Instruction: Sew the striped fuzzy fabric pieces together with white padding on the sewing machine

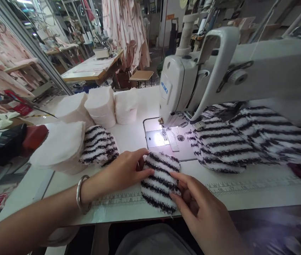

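An oval piece of black-and-white striped plush fabric [161, 180] lies at the table's front, just before the lit needle plate of a sewing machine [178, 88]. My left hand [125, 168] pinches its upper left edge between thumb and fingers. Its right edge is gripped by my right hand [195, 198], thumb below and index finger above on the pile. The presser foot [165, 134] stands behind the piece, apart from it. The undersides of the fabric and some of my fingertips are hidden.
More striped pieces [224, 141] lie heaped under the machine arm at right. On the left, another striped piece [99, 145] rests against stacks of white fabric pieces [60, 145]. A printed ruler [121, 200] runs along the table's front edge. Pink garments [126, 32] hang farther back.
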`<state>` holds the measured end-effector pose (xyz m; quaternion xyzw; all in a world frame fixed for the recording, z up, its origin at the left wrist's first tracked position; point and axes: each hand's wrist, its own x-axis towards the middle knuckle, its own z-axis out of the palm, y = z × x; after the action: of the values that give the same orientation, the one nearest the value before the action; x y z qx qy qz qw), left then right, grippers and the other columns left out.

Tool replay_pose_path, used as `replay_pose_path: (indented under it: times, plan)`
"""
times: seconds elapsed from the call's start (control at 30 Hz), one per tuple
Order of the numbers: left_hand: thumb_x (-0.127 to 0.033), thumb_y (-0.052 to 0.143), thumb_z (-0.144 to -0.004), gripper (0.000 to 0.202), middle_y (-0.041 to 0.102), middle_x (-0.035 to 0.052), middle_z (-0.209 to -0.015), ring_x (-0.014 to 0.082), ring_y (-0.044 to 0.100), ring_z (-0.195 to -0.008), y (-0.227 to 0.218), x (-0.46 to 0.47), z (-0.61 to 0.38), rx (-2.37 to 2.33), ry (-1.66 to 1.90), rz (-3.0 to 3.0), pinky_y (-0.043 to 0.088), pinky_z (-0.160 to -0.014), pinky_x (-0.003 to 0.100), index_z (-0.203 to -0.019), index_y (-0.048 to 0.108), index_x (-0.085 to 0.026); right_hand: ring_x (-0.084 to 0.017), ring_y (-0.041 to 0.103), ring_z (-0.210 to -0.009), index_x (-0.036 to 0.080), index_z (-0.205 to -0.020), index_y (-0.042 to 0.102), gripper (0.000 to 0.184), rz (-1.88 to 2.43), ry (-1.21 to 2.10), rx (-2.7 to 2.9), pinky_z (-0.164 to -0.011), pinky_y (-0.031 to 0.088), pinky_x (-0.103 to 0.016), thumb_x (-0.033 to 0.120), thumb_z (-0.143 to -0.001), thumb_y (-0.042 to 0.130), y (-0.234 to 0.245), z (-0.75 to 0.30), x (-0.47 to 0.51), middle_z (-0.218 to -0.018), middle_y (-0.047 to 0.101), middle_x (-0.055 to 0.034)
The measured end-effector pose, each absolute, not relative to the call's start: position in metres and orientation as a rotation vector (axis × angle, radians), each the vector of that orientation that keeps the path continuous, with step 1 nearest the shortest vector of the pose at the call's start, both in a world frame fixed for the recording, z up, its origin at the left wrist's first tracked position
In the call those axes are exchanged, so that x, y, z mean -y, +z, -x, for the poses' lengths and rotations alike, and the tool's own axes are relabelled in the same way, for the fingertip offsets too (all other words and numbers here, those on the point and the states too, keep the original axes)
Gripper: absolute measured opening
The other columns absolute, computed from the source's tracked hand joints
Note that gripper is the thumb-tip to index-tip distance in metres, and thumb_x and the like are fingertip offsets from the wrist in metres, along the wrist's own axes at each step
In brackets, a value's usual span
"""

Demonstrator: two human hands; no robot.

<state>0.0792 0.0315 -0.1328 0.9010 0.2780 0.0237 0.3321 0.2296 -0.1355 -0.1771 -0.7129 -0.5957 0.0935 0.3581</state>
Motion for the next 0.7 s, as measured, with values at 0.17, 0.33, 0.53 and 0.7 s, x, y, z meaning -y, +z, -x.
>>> replay_pose_path:
  times: [0.17, 0.33, 0.53, 0.7]
  plan:
    - [-0.042, 0.059, -0.087, 0.029, 0.063, 0.0048, -0.084, 0.0167, 0.057, -0.072, -0.130, -0.036, -0.092, -0.757, 0.172, -2.656, 0.043, -0.066, 0.029, -0.096, 0.060, -0.015, -0.012, 0.065, -0.081, 0.020, -0.124, 0.049, 0.031, 1.824, 0.137, 1.660, -0.065, 0.053, -0.018, 0.022, -0.094, 0.045, -0.177, -0.225, 0.134, -0.094, 0.064, -0.0042]
    - [-0.035, 0.061, -0.086, 0.017, 0.066, 0.0003, -0.080, 0.0136, 0.058, -0.068, -0.130, -0.046, -0.116, -0.767, 0.091, -2.507, 0.042, -0.063, 0.024, -0.089, 0.061, -0.018, -0.013, 0.065, -0.067, 0.012, -0.129, 0.050, 0.037, 1.892, -0.099, 1.735, -0.052, 0.051, -0.021, 0.016, -0.093, 0.042, -0.185, -0.219, 0.134, -0.086, 0.063, -0.0050]
    - [-0.037, 0.054, -0.086, 0.017, 0.064, -0.0028, -0.073, 0.0129, 0.056, -0.063, -0.134, -0.042, -0.111, -0.963, 0.036, -2.395, 0.041, -0.059, 0.024, -0.083, 0.058, -0.021, -0.011, 0.061, -0.058, 0.010, -0.127, 0.055, 0.042, 1.873, -0.320, 1.686, -0.047, 0.046, -0.021, 0.006, -0.086, 0.046, -0.192, -0.212, 0.129, -0.079, 0.064, -0.0026]
    - [-0.036, 0.049, -0.088, 0.016, 0.063, -0.0030, -0.070, 0.0134, 0.056, -0.061, -0.137, -0.035, -0.109, -1.047, 0.059, -2.340, 0.042, -0.058, 0.024, -0.086, 0.056, -0.021, -0.010, 0.057, -0.052, 0.010, -0.123, 0.059, 0.040, 1.904, -0.351, 1.638, -0.043, 0.043, -0.022, 0.006, -0.084, 0.049, -0.192, -0.214, 0.127, -0.073, 0.062, -0.0009]
